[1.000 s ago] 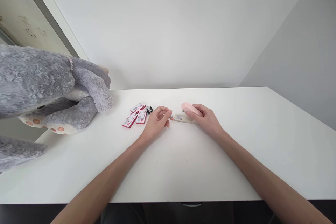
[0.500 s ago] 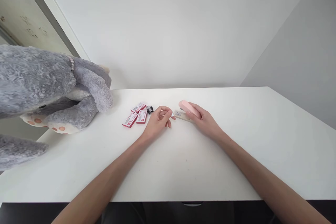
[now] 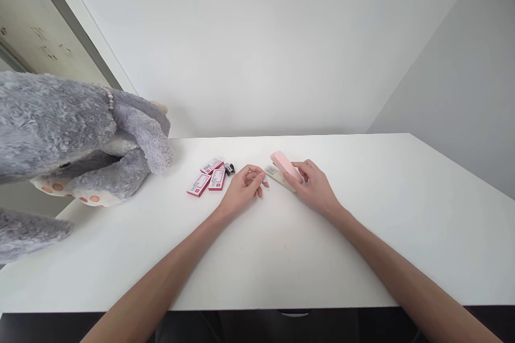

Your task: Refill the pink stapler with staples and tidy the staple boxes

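A pink and beige stapler (image 3: 282, 170) lies on the white table (image 3: 362, 214), its pink top raised off the base. My right hand (image 3: 313, 185) is closed around its near end. My left hand (image 3: 243, 187) rests just to the left, fingers curled and pinched on something small and pale near the stapler's front; I cannot make out what. Three red and white staple boxes (image 3: 208, 176) lie left of my left hand, with a small black object (image 3: 229, 168) beside them.
A large grey plush toy (image 3: 76, 139) sits on the table's left end, its paws resting near the edge. White walls rise behind the table. The table's near edge runs along the bottom of the view.
My right hand has turned the stapler so its front points more to the left and away, toward my left hand. My left hand stayed almost still.
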Action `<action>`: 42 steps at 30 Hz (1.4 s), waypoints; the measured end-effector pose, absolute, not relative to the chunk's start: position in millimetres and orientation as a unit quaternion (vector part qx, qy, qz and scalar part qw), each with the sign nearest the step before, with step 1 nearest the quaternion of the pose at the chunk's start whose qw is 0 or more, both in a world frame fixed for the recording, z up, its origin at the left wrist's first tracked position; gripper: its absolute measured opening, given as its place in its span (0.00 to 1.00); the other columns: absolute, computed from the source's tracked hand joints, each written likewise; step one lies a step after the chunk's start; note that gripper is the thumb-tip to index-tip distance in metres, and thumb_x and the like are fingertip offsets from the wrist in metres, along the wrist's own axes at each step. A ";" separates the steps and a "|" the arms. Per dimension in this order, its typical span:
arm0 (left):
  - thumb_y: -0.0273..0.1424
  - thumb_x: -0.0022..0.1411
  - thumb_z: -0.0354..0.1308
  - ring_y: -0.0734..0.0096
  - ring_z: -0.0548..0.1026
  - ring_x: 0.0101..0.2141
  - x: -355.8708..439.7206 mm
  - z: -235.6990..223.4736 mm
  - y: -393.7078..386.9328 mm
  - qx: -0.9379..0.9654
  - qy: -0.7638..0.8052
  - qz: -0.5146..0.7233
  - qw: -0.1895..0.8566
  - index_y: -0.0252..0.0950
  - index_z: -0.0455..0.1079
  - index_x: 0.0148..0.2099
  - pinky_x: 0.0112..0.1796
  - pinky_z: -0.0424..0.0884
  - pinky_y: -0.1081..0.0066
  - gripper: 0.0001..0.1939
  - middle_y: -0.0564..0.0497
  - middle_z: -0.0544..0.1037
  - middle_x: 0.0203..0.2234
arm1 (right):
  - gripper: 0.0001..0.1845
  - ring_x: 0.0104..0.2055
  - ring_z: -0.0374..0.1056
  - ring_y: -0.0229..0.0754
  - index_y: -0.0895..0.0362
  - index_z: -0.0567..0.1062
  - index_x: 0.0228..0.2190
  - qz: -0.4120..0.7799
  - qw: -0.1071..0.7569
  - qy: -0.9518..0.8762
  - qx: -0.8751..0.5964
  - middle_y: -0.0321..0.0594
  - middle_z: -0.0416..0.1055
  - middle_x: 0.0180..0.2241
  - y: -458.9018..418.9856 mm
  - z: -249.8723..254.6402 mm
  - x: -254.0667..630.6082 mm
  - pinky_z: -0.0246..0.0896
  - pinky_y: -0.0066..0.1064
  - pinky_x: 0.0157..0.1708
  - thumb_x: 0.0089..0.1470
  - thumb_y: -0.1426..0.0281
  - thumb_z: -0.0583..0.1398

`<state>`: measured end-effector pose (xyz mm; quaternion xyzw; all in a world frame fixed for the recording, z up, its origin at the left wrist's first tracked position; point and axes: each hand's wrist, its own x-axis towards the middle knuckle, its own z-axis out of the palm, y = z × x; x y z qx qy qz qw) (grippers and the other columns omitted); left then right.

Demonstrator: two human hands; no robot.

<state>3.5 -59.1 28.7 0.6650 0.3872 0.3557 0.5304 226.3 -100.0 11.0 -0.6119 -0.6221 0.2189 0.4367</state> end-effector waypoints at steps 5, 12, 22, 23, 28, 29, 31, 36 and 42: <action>0.46 0.68 0.59 0.75 0.73 0.25 5.7 34.2 -64.9 0.666 0.376 0.352 0.540 0.39 0.66 0.45 0.33 0.70 0.70 0.16 0.52 0.79 0.32 | 0.25 0.33 0.65 0.45 0.45 0.79 0.52 0.260 0.444 -0.631 -0.580 0.38 0.66 0.31 -96.8 5.7 225.5 0.65 0.39 0.34 0.59 0.46 0.62; 0.44 0.69 0.58 0.74 0.73 0.26 9.0 39.6 -73.7 0.693 0.352 0.351 0.523 0.40 0.65 0.45 0.33 0.70 0.70 0.13 0.53 0.78 0.31 | 0.20 0.42 0.74 0.45 0.46 0.77 0.51 0.362 0.462 -0.625 -0.514 0.39 0.77 0.40 -99.7 9.8 223.5 0.68 0.41 0.47 0.62 0.51 0.61; 0.43 0.71 0.56 0.74 0.73 0.26 10.4 38.3 -78.5 0.737 0.345 0.323 0.484 0.42 0.64 0.47 0.33 0.68 0.71 0.12 0.57 0.79 0.29 | 0.15 0.35 0.74 0.44 0.49 0.78 0.40 0.452 0.395 -0.641 -0.478 0.36 0.78 0.33 -104.9 18.0 221.5 0.65 0.39 0.40 0.57 0.53 0.66; 0.43 0.71 0.56 0.74 0.73 0.26 10.3 37.9 -78.5 0.740 0.344 0.320 0.482 0.42 0.64 0.47 0.33 0.68 0.70 0.11 0.57 0.79 0.29 | 0.15 0.35 0.74 0.44 0.49 0.78 0.39 0.454 0.394 -0.639 -0.481 0.35 0.77 0.32 -104.7 17.9 221.7 0.65 0.38 0.40 0.57 0.53 0.67; 0.42 0.71 0.55 0.73 0.72 0.26 10.4 36.4 -78.2 0.749 0.342 0.320 0.469 0.42 0.64 0.46 0.34 0.68 0.69 0.11 0.56 0.79 0.30 | 0.13 0.36 0.73 0.44 0.50 0.79 0.36 0.472 0.395 -0.623 -0.483 0.36 0.78 0.32 -103.9 19.2 223.8 0.64 0.38 0.39 0.55 0.54 0.68; 0.42 0.71 0.55 0.73 0.72 0.26 10.6 36.4 -78.2 0.750 0.341 0.319 0.468 0.42 0.64 0.46 0.34 0.68 0.69 0.10 0.56 0.79 0.30 | 0.13 0.36 0.73 0.44 0.50 0.79 0.36 0.479 0.396 -0.621 -0.478 0.36 0.79 0.34 -104.0 19.9 224.0 0.64 0.38 0.40 0.55 0.54 0.68; 0.41 0.71 0.54 0.74 0.72 0.25 10.9 36.2 -78.4 0.752 0.339 0.316 0.469 0.42 0.63 0.46 0.34 0.69 0.69 0.10 0.56 0.79 0.30 | 0.14 0.37 0.71 0.43 0.50 0.79 0.35 0.494 0.392 -0.619 -0.468 0.37 0.79 0.35 -104.5 21.7 224.0 0.64 0.38 0.41 0.56 0.54 0.67; 0.40 0.74 0.51 0.73 0.73 0.27 10.3 31.7 -78.3 0.781 0.333 0.300 0.436 0.42 0.63 0.48 0.34 0.70 0.69 0.08 0.55 0.80 0.32 | 0.16 0.37 0.69 0.42 0.51 0.79 0.33 0.526 0.380 -0.604 -0.463 0.36 0.77 0.34 -105.3 25.2 224.9 0.62 0.37 0.42 0.54 0.52 0.68; 0.32 0.74 0.51 0.63 0.77 0.44 5.4 26.3 -70.6 0.877 0.301 0.351 0.133 0.40 0.68 0.49 0.46 0.72 0.61 0.06 0.48 0.81 0.43 | 0.17 0.31 0.62 0.39 0.52 0.78 0.32 0.539 0.453 -0.544 -0.457 0.34 0.70 0.27 -100.5 25.2 231.1 0.59 0.36 0.38 0.54 0.52 0.69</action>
